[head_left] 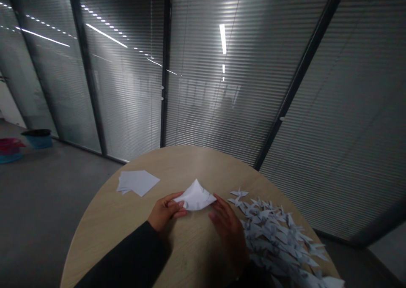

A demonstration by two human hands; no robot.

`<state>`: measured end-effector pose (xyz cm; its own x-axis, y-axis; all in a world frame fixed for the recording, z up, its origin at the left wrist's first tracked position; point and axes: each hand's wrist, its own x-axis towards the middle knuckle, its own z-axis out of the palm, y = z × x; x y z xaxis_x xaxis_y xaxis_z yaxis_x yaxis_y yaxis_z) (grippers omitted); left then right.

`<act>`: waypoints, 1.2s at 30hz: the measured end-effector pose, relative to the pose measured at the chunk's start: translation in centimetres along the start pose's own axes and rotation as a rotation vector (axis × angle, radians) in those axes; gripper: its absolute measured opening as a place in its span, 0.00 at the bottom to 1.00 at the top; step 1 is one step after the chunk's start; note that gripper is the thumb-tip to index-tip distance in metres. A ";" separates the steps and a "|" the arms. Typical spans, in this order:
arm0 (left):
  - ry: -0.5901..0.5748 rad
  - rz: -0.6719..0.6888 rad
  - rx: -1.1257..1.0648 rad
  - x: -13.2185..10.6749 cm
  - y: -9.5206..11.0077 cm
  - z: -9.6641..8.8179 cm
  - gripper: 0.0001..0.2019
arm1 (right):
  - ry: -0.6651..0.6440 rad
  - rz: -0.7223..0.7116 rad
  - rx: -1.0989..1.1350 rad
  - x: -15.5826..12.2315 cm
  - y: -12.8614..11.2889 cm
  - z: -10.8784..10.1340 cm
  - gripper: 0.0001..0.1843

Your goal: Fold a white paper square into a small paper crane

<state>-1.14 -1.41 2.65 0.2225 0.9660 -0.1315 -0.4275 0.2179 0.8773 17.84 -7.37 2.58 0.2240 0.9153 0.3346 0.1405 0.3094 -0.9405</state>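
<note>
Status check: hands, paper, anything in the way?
Left hand pinching folded white paper; right hand at its right corner, contact unclear. Paper roughly triangular, point facing away. Origami cranes massed close by right hand; paper otherwise unobstructed.

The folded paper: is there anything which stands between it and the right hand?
Nothing visible does: the right hand is at the right corner of the folded paper, and the paper birds lie to the hand's right.

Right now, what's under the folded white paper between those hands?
The wooden table shows around the folded white paper, and the left hand pinches one corner. Whatever is directly underneath is covered by the paper, so I can't see it.
</note>
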 end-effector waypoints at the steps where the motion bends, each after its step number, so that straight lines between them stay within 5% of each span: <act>1: -0.012 -0.025 -0.006 0.1 -0.2 0.0 0.26 | 0.014 -0.030 -0.019 0.0 0.3 0.0 0.28; 8: -0.096 -0.163 0.012 0.1 -0.5 -0.1 0.20 | 0.009 -0.246 -0.267 0.2 0.1 -0.4 0.16; 16: -0.034 0.008 0.192 -0.3 0.1 0.1 0.21 | 0.014 0.107 -0.178 -0.1 -0.9 -0.1 0.19; 20: -0.028 0.138 0.309 -0.5 0.3 0.3 0.22 | 0.006 0.182 -0.147 -0.2 -1.2 0.1 0.22; 26: -0.062 0.131 0.232 -0.6 0.1 0.6 0.24 | -0.027 0.238 -0.117 -0.2 -1.4 0.2 0.29; 30: -0.029 0.073 0.187 -0.5 0.1 0.6 0.25 | -0.021 0.176 -0.104 -0.2 -1.2 0.1 0.26; 36: -0.038 -0.037 0.051 -0.4 0.0 0.6 0.24 | -0.002 -0.111 -0.167 -0.1 -0.4 0.2 0.16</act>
<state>-0.72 -1.91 3.03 0.2707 0.9513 -0.1476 -0.3735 0.2451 0.8946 17.60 -7.54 2.87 0.1963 0.8785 0.4356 0.3225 0.3617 -0.8747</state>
